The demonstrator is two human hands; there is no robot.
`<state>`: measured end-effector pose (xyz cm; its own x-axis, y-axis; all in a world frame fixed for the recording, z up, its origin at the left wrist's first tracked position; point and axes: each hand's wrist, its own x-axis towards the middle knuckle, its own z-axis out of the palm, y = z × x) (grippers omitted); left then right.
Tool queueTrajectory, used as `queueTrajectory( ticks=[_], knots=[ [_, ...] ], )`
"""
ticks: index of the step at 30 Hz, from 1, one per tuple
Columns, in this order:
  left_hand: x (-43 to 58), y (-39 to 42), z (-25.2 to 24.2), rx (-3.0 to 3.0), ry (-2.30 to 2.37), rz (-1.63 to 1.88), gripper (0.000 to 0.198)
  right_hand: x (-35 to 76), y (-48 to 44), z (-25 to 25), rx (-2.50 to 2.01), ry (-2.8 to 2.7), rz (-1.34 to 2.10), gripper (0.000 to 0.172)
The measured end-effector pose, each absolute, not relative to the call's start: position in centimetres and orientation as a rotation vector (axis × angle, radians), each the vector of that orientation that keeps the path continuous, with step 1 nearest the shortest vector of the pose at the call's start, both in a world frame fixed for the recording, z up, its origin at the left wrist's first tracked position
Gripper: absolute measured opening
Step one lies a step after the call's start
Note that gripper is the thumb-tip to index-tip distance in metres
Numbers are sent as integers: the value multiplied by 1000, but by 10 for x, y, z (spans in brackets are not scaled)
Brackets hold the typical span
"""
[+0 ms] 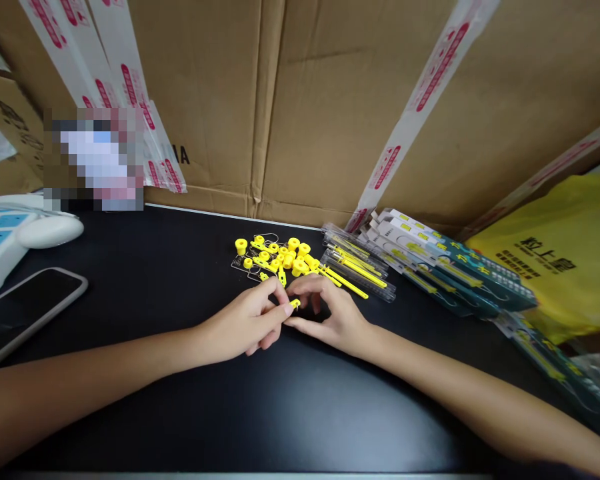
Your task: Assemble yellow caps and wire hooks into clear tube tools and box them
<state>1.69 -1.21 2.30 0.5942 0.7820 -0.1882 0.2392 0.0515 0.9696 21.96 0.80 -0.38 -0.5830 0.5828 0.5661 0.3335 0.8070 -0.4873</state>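
Note:
My left hand (253,319) and my right hand (327,313) meet at the middle of the black table (180,373), both pinched on one small yellow plastic piece (295,304). Just beyond the fingers lies a pile of small yellow caps and thin wire loops (275,257). To the right of the pile lie clear sleeves holding long yellow sticks (357,270).
Packaged cards (445,267) fan out at the right, beside a yellow plastic bag (565,260). A phone (30,310) lies face up at the left, next to a white power strip (0,240). Taped cardboard boxes (305,107) wall off the back.

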Motion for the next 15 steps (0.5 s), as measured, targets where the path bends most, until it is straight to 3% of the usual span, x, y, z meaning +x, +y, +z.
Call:
queueTrajectory(
  ticks=[8,15],
  knots=[
    [14,3,17,1366,856,495,25,216,7,-2,-807,-2158,732,11],
    [4,19,40,1071,1007,801,29,217,16,-2,-997,-1897,986,19]
  ],
)
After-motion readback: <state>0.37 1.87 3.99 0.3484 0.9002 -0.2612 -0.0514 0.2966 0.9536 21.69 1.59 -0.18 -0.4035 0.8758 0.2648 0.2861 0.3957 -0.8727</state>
